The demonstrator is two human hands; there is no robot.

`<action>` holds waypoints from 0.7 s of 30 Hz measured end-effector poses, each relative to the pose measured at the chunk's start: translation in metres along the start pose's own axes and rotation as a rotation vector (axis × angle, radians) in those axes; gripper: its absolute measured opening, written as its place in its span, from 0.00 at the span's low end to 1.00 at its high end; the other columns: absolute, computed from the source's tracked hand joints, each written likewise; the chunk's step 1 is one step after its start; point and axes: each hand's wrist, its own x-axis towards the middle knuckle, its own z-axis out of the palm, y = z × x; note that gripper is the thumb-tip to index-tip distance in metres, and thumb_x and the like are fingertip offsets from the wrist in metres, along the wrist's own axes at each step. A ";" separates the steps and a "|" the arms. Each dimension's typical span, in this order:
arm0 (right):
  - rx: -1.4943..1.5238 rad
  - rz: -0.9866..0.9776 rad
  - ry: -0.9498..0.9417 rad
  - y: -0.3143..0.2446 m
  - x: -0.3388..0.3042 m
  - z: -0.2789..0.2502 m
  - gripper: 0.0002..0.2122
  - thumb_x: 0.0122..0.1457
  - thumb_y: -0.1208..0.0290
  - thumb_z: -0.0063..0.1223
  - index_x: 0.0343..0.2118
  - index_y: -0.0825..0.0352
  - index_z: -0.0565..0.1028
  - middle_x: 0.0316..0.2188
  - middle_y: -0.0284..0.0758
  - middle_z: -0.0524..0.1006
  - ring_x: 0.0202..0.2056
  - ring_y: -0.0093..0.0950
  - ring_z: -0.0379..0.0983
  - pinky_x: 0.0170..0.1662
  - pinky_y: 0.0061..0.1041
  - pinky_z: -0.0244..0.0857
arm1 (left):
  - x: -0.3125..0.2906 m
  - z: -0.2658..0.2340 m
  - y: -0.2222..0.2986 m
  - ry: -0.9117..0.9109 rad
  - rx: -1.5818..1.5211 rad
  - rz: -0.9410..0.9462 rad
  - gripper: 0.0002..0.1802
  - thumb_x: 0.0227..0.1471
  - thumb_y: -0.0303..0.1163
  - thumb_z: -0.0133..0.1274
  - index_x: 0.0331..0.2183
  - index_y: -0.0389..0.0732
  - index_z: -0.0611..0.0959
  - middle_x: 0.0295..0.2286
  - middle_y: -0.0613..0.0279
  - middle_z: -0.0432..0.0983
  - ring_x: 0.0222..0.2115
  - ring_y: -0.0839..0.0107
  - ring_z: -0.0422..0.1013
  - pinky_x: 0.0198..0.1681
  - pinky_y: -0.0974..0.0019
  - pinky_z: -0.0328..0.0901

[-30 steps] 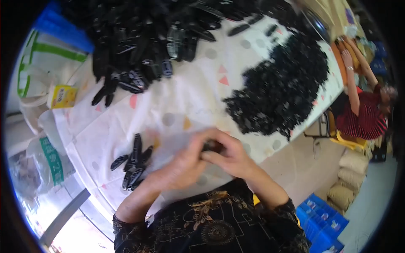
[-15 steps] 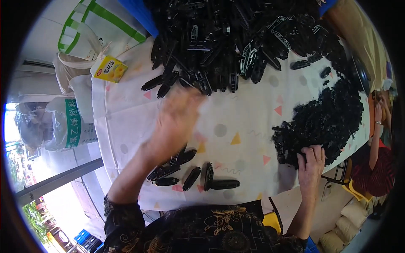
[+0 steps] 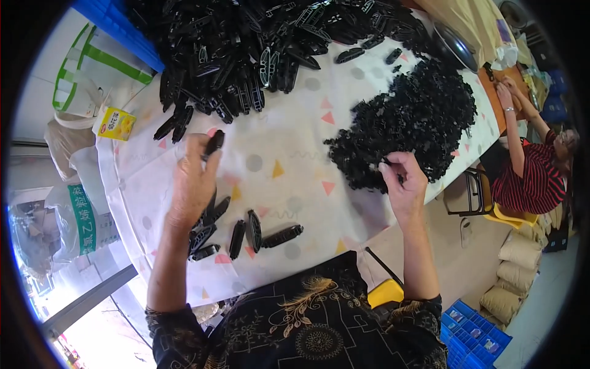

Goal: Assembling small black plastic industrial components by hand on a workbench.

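Pale patterned surface [image 3: 301, 167]. Left hand [image 3: 194, 182]: fingers clamped on black casing [image 3: 214, 142], lower end hidden. Right hand [image 3: 408, 187]: fingers nearly together at small-parts heap [image 3: 410, 123]; cannot tell if gripping anything. Casing pile [image 3: 236, 55] cut off above.

Bright daylight [image 3: 104, 329] lwr L; pale flr [image 3: 452, 249] R w/ yellow chair [image 3: 512, 216].

Blown-out white glare lower left; tablecloth [image 3: 301, 184] brightly lit; fisheye bend, black corners.
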 end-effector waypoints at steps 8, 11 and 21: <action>0.141 -0.199 0.094 -0.013 -0.026 0.011 0.06 0.52 0.85 0.55 0.32 0.69 0.72 0.30 0.31 0.73 0.29 0.17 0.67 0.32 0.15 0.62 | -0.065 0.053 0.081 -0.425 -1.089 -0.416 0.16 0.60 0.36 0.45 0.47 0.38 0.68 0.41 0.56 0.76 0.36 0.72 0.74 0.35 0.72 0.68; -0.009 -0.409 0.160 -0.026 -0.043 0.016 0.07 0.50 0.87 0.54 0.31 0.68 0.73 0.31 0.37 0.75 0.31 0.24 0.71 0.33 0.18 0.65 | -0.078 0.066 0.098 -0.531 -1.292 -0.402 0.18 0.61 0.36 0.43 0.51 0.41 0.67 0.45 0.56 0.73 0.41 0.69 0.73 0.42 0.66 0.68; 0.046 -0.598 0.228 -0.044 -0.072 0.027 0.13 0.42 0.89 0.59 0.31 0.68 0.72 0.27 0.38 0.74 0.25 0.31 0.70 0.25 0.24 0.65 | -0.098 0.085 0.116 -0.545 -1.349 -0.383 0.20 0.61 0.29 0.41 0.54 0.42 0.63 0.46 0.59 0.70 0.44 0.71 0.69 0.47 0.63 0.66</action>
